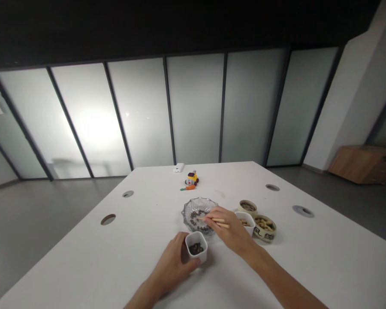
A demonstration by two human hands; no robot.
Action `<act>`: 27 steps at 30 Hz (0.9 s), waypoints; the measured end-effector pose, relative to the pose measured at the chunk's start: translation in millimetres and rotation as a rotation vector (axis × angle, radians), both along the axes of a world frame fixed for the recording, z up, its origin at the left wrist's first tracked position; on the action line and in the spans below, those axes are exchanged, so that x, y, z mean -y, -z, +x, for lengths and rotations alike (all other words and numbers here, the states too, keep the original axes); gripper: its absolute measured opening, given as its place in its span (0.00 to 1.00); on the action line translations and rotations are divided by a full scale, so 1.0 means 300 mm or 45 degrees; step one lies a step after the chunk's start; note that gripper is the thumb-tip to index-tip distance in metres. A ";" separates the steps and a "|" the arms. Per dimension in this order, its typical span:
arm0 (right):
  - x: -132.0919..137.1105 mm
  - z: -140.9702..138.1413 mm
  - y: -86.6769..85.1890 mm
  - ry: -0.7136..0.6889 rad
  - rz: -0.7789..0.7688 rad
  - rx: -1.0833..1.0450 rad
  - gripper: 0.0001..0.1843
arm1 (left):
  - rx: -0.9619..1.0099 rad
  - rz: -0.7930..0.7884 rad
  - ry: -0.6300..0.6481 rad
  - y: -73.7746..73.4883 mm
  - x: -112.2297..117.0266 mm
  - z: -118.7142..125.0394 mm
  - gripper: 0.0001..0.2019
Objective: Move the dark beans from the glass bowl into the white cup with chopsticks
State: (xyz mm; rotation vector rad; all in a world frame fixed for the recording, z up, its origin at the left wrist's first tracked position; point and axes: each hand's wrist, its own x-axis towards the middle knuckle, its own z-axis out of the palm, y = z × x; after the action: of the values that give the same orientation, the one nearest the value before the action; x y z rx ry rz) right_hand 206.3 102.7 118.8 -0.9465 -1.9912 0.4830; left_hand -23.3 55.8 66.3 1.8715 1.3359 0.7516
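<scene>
at the near middle of the table (116, 257), clasping the white cup (196, 248) with the left hand (172, 262), pinching chopsticks (216, 221) in the right hand (229, 228), tips in the glass dish (189, 209) just behind. could drop a slick bean (195, 213) through uneven tips.

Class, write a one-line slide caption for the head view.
Right hand holds chopsticks over a glass dish; left hand grips a white cup.
</scene>
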 end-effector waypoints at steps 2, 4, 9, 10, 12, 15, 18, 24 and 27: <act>-0.001 0.001 0.002 0.006 0.015 0.019 0.16 | -0.003 -0.003 0.006 0.001 -0.001 0.000 0.21; -0.001 0.002 0.003 0.012 0.025 0.030 0.17 | 0.003 -0.001 0.007 0.002 -0.001 -0.001 0.20; 0.006 0.002 -0.005 0.042 0.035 0.036 0.17 | 0.009 0.019 0.002 0.002 0.001 -0.002 0.20; 0.008 0.001 -0.008 0.046 0.040 0.043 0.17 | 0.010 0.019 0.005 0.001 0.001 -0.001 0.20; 0.012 -0.001 -0.012 0.042 0.048 0.058 0.18 | 0.011 0.015 0.006 -0.002 0.002 -0.001 0.20; 0.014 -0.003 -0.014 0.026 0.051 0.080 0.19 | -0.010 0.000 0.005 -0.007 0.002 0.000 0.20; 0.015 -0.004 -0.013 0.019 0.053 0.078 0.20 | -0.026 -0.007 0.001 -0.009 0.001 0.001 0.21; 0.025 -0.003 -0.033 0.040 0.072 0.094 0.21 | -0.030 -0.004 0.006 -0.008 0.000 0.000 0.20; 0.031 0.000 -0.052 0.092 0.087 0.154 0.23 | -0.018 -0.012 0.010 -0.006 0.000 -0.001 0.21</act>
State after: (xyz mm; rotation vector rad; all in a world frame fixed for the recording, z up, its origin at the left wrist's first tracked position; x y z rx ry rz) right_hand 206.3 93.4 134.5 -1.0218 -2.0596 0.3221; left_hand -23.8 55.8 68.1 1.8767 1.3381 0.7279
